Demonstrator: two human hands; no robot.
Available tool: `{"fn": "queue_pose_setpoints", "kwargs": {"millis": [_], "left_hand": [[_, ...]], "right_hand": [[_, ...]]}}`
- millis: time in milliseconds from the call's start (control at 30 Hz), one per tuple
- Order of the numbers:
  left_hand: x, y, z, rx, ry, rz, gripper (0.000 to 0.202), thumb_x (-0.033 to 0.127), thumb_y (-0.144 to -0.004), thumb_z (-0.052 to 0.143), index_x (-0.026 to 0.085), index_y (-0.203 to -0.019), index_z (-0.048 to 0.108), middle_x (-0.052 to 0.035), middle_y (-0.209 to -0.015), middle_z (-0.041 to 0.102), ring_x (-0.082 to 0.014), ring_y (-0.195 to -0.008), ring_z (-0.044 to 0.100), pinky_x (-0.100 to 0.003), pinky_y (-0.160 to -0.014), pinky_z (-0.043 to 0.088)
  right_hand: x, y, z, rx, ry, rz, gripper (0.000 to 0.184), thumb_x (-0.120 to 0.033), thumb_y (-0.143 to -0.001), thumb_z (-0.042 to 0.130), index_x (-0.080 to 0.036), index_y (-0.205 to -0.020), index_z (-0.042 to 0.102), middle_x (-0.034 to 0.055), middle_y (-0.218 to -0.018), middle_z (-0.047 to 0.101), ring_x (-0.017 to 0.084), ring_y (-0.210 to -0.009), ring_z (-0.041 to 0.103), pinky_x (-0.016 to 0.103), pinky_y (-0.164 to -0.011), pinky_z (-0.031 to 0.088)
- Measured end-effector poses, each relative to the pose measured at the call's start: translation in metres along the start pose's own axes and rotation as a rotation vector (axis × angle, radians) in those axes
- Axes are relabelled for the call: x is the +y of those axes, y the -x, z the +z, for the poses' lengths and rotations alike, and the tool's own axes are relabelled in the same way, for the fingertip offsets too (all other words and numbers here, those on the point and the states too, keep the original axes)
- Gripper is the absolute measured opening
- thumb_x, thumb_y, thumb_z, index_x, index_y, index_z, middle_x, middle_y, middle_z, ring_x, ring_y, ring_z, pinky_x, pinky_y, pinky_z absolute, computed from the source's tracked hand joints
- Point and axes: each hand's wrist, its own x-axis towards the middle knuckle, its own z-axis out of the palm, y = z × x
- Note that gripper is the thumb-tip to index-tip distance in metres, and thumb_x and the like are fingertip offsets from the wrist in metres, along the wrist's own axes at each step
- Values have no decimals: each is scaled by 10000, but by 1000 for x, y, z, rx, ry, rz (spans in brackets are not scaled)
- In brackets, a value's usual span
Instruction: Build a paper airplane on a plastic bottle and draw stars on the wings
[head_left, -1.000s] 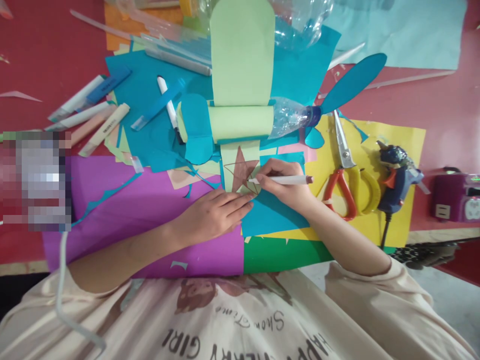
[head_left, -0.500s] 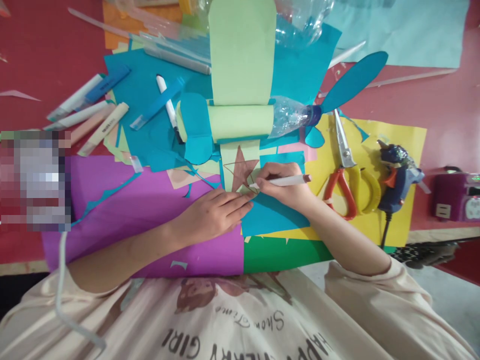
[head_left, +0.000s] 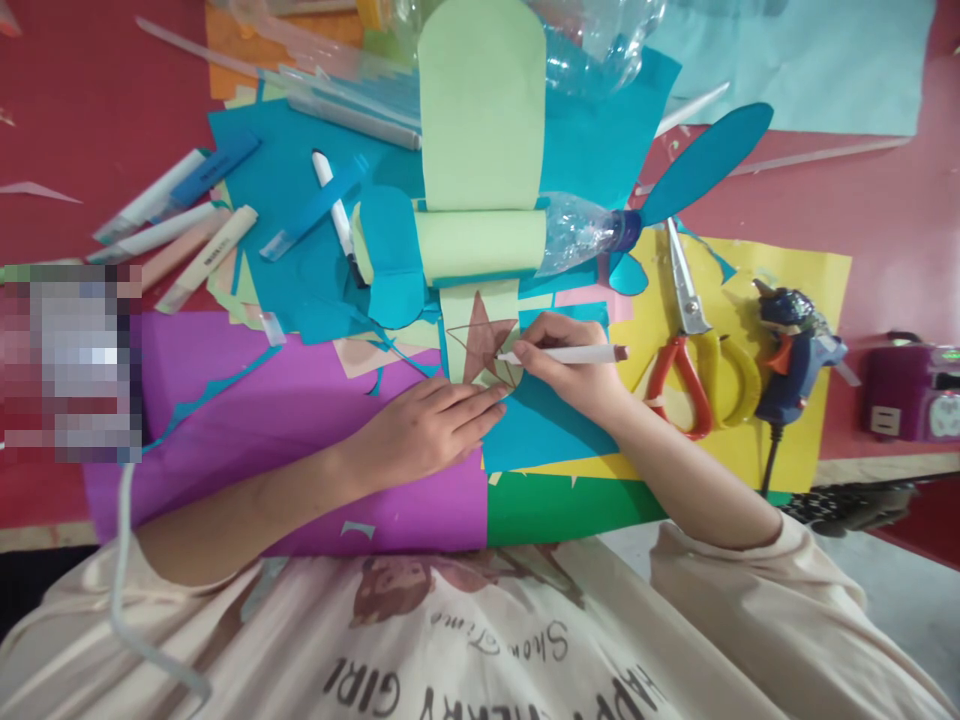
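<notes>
A plane-like model is built on a clear plastic bottle (head_left: 574, 232) with pale green paper wings (head_left: 481, 110) and a blue paper propeller (head_left: 709, 165). On its near wing is a star (head_left: 480, 345), outlined and partly coloured brown. My right hand (head_left: 574, 365) grips a brown marker (head_left: 585, 354), its tip at the star's inner right part. My left hand (head_left: 431, 425) lies flat with fingers stretched, fingertips resting at the wing's lower edge below the star.
Scissors (head_left: 686, 350) and a glue gun (head_left: 795, 350) lie on yellow paper at the right. Several markers (head_left: 210, 255) lie at the left. Purple paper (head_left: 300, 420) and blue paper (head_left: 300, 260) spread beneath scraps. A purple box (head_left: 911, 393) stands far right.
The marker's tip has shifted slightly up and left within the star, my right hand moving up a little with it. My left hand stays in place.
</notes>
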Motion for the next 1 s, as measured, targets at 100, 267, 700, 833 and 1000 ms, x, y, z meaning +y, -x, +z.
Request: {"fn": "queue_pose_setpoints", "kwargs": {"millis": [100,267,700,833,1000], "left_hand": [[0,0,0,-8,0,-7,260,197,-976,473,148,-1190,613,-51,-1317,604,-173,-1021,613,-328,-848,479],[0,0,0,-12,-2,-7,263,202,-979,466,151,-1194,610,-53,-1321,600,-174,-1028,612,-323,-854,481],[0,1,0,-15,-15,-6,279,196,-990,424,157,-1193,611,-51,-1285,627,-169,-1026,609,-318,-860,486],[-1,0,-1,-3,-13,-1,275,179,-989,420,153,-1176,620,-44,-1312,608,-170,-1016,613,-322,-841,486],[0,0,-1,-5,4,-2,267,180,-987,434,140,-1180,615,-49,-1316,604,-177,-1021,617,-326,-832,487]], "right_hand": [[0,1,0,-11,12,-12,231,-278,-744,568,-194,-551,472,-53,-466,462,58,-430,349,213,-439,291],[0,0,0,-24,38,-28,225,-260,-733,555,-194,-537,466,-43,-467,485,63,-437,379,211,-434,285],[0,1,-2,-93,37,28,219,-248,-694,518,-193,-497,439,-43,-442,433,63,-441,337,223,-429,263],[1,0,-3,-23,16,55,217,-263,-712,526,-198,-520,448,-33,-474,473,75,-465,383,228,-455,297],[1,0,-2,-3,-1,43,225,-276,-724,545,-197,-535,451,-39,-479,483,69,-448,382,227,-463,307]]}}
